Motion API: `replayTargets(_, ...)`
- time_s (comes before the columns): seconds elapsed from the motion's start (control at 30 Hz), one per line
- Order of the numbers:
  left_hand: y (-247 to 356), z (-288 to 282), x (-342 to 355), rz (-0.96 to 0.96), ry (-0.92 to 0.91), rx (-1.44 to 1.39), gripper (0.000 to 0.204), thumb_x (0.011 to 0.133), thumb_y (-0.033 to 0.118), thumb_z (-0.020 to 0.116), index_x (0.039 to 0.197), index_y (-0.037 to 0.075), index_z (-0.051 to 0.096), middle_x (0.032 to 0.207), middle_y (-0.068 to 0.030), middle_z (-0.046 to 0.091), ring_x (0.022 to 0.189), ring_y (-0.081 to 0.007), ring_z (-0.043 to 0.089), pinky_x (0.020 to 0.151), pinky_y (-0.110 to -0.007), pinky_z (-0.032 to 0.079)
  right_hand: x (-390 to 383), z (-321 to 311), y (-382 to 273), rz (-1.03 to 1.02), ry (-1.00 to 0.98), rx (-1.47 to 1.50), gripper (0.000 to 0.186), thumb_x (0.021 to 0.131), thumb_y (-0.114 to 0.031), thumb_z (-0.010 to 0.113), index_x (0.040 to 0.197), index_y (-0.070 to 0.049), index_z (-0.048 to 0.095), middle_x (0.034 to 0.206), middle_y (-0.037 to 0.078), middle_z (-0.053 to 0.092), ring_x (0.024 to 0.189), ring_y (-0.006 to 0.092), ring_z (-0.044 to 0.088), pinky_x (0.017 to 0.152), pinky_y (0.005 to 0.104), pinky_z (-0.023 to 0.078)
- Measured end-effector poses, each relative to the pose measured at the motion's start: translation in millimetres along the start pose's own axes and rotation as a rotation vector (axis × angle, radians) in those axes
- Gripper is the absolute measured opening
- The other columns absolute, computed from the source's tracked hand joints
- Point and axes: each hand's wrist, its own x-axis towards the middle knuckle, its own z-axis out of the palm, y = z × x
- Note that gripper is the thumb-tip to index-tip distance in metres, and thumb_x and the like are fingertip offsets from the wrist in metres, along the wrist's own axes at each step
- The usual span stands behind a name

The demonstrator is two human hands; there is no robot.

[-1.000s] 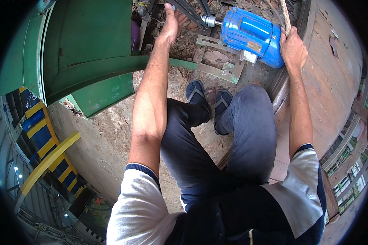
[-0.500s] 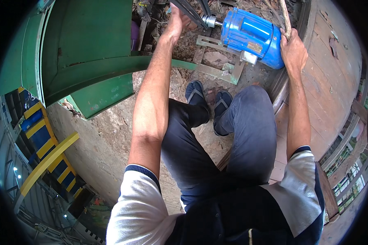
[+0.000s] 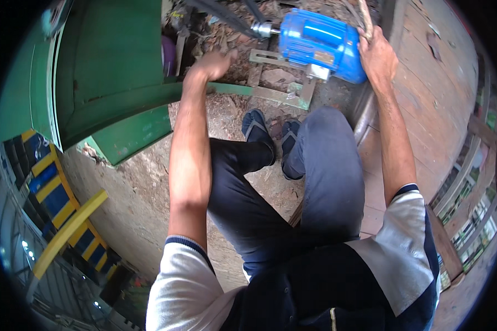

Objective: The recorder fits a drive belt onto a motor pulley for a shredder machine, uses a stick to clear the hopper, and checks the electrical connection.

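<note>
My left hand [image 3: 211,66] is now hanging lower and closer to me, over the leaf litter [image 3: 225,43], where half a second ago it was reaching up to the black belt [image 3: 221,15]. The belt is therefore running free of my fingers, and only my right hand is staying at the motor end of the work. My view is also sliding a little, so I am not judging whether anything is shifting on its mount.

My right grip is closing around the lower end of a pale stick [image 3: 365,17], right beside the rear end of the blue motor [image 3: 321,45]; whether my fingertips are also pressing on the casing, I cannot tell. My left grip is blurring with motion, so I cannot tell whether its fingers are spreading or curling; I am making out nothing in it.

The motor is lying on its side at the far edge of the slotted green frame [image 3: 276,95], between the belt and the wooden boards [image 3: 425,83]. Its long axis is running crosswise in front of me, slanting: its shaft and silver pulley [image 3: 262,29] are pointing left and slightly away, its rounded rear sitting to the right and nearer me.
</note>
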Motion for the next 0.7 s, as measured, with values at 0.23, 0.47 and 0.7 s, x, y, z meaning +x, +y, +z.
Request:
replayTargets(0.23,134,34,-116,0.527,-0.041,-0.214,0.061,0.104,0.054,0.044,0.143,0.008,0.055,0.150,-0.0217,0.049,0.138,-0.0350,0.048,0.116,-0.047,0.038,3,-54,61,0.204,0.158,0.025,0.037,0.098,-0.042,0.060,0.109,-0.007,0.055,0.083,0.025,0.070,0.082,0.0465,0.069,0.071,0.0580,0.051)
replayTargets(0.47,240,91,-45,0.754,0.747,0.322,0.082,0.098,0.056,0.053,0.152,-0.004,0.036,0.159,-0.0221,0.036,0.150,-0.0339,0.030,0.124,-0.052,0.020,-16,-43,99,0.422,0.057,-0.016,0.036,0.099,-0.038,0.058,0.105,-0.004,0.053,0.085,0.026,0.070,0.084,0.0481,0.068,0.077,0.0576,0.052)
replayTargets(0.7,260,99,-60,0.668,0.719,0.463,0.092,0.092,0.062,0.058,0.153,-0.004,0.036,0.161,-0.0200,0.033,0.153,-0.0320,0.025,0.125,-0.053,0.012,-25,-41,113,0.239,0.127,-0.076,0.029,0.098,-0.033,0.060,0.103,-0.004,0.056,0.085,0.021,0.070,0.085,0.0414,0.069,0.075,0.0537,0.054)
